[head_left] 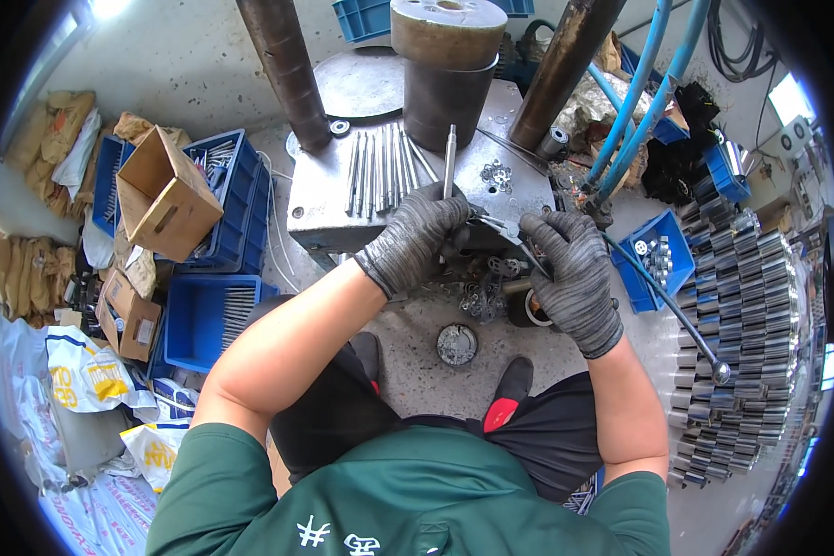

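Note:
My left hand (422,232), in a grey work glove, is closed around a steel rod (450,162) that stands nearly upright above the fist. My right hand (574,278), also gloved, is closed on a slim metal hand tool (534,257). Its tip meets the fingers of my left hand; its exact kind is partly hidden. Just beyond the left hand, several steel rods (372,171) lie side by side on the metal press table (320,206). A cluster of small metal rings (496,176) rests on the table beyond my hands.
A thick steel cylinder (447,102) stands between two press columns (283,69). Blue bins (181,320) and a cardboard box (169,199) are at left. A long lever (681,315) juts out at right, near stacked metal cylinders (741,343). A round tin (457,344) sits on the floor.

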Available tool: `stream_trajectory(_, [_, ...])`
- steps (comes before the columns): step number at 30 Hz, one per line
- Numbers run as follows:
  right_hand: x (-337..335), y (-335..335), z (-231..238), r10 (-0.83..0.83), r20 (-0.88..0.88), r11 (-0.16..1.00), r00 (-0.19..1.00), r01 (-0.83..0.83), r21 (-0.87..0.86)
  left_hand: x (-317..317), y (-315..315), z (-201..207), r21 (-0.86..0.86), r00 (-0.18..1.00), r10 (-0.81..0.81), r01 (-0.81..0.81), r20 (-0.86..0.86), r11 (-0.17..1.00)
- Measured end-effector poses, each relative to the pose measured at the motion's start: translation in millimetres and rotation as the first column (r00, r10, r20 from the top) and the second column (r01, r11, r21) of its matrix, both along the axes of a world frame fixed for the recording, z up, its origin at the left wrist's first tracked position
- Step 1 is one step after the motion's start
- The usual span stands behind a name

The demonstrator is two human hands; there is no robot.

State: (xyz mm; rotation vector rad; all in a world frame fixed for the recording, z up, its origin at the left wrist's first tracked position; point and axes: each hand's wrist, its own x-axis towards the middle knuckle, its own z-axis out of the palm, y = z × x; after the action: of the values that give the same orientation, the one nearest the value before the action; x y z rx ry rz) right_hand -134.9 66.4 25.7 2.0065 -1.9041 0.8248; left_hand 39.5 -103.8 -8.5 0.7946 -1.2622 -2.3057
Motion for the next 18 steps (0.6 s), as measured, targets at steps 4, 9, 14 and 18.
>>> stream_trajectory(4, [-0.5,1.2,4.8,-0.018,0.001,1.000,1.000,0.018,0.026,-1.5,-1.3,-0.5,0.013,1.000,-0.030,0.030,0.008,0.999])
stream_trajectory(9, [-0.5,1.2,3.0,-0.009,0.006,0.999,1.000,0.008,0.044,-3.1,-3.3,-6.7,0.024,1.000,-0.025,0.025,0.011,0.999])
stream_trajectory(14, [-3.9,2.0,-0.1,-0.032,-0.051,0.998,0.998,0.035,0.043,-1.9,1.2,-0.1,0.008,0.999,-0.046,0.046,-0.014,0.999])
stream_trajectory(18, [-3.6,1.2,-0.4,-0.049,0.076,0.991,0.996,0.039,0.129,5.9,-1.0,-3.5,-0.097,0.996,-0.086,0.082,-0.039,0.992])
